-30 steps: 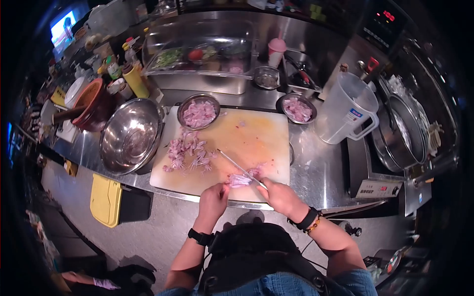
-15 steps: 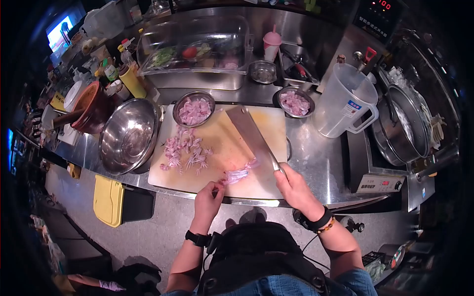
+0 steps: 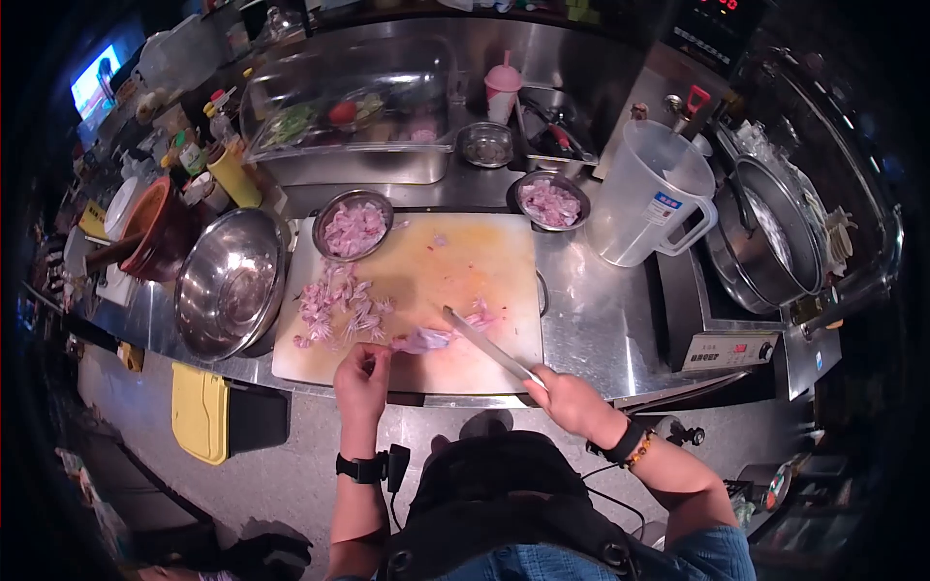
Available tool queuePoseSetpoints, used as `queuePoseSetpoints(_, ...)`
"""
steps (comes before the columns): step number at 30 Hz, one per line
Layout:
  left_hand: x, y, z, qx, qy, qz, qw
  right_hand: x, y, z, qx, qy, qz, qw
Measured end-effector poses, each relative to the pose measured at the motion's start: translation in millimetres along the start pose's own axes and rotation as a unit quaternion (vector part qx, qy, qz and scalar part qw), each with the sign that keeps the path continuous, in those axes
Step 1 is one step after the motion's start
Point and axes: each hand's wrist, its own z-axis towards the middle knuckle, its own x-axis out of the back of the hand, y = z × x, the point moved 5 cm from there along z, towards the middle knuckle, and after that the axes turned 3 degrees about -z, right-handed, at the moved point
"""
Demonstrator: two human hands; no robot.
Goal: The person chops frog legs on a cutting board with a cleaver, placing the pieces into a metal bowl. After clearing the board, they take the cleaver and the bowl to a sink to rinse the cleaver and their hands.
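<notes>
A cleaver [image 3: 492, 349] is in my right hand [image 3: 574, 402], fingers wrapped round its handle. Its blade is turned nearly edge-on, beside a long pale pink piece of raw meat [image 3: 423, 340]. My left hand [image 3: 364, 375] is closed in a pinch at the left end of that piece. Small pink cut bits [image 3: 480, 317] lie just past the blade. On the left of the white cutting board [image 3: 504, 252] is a pile of pink pieces with thin finger-like ends [image 3: 339, 305]. Chopped pink meat fills a metal bowl [image 3: 355, 230] at the board's back left corner.
Another bowl of chopped meat [image 3: 549, 201] stands behind the board's right corner. A large steel bowl [image 3: 231, 284] leans at the left. To the right are a plastic measuring jug [image 3: 630, 208] and a pot [image 3: 765, 232]. A clear lidded container [image 3: 349, 107] stands behind.
The cleaver has come down and nearer me, turning from flat-side view to edge-on. My left hand and the meat piece have shifted left in view. The whole scene has shifted slightly left too.
</notes>
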Motion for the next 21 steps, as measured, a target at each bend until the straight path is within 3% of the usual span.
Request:
queuePoseSetpoints(5,-7.0,9.7,11.6,0.023,-0.04,-0.085,0.995,2.4,-3.4,0.2,0.003,0.006,-0.013,1.0)
queuePoseSetpoints(8,-21.9,15.2,7.1,-0.05,-0.077,-0.013,0.996,1.6,-17.3,24.1,0.041,0.07,-0.051,0.995)
queuePoseSetpoints(16,-43.6,-13.4,-16.1,0.025,-0.096,-0.055,0.994,16.3,16.5,34.0,-0.031,0.086,0.012,0.996)
queuePoseSetpoints(17,-50.5,-21.2,-20.2,0.039,-0.108,-0.063,0.991,15.1,23.8,31.9,-0.064,0.054,0.016,0.996)
queuePoseSetpoints(21,-57.9,-24.4,-26.0,0.063,-0.124,-0.073,0.988,37.9,2.5,31.9,-0.013,0.06,0.067,0.996)
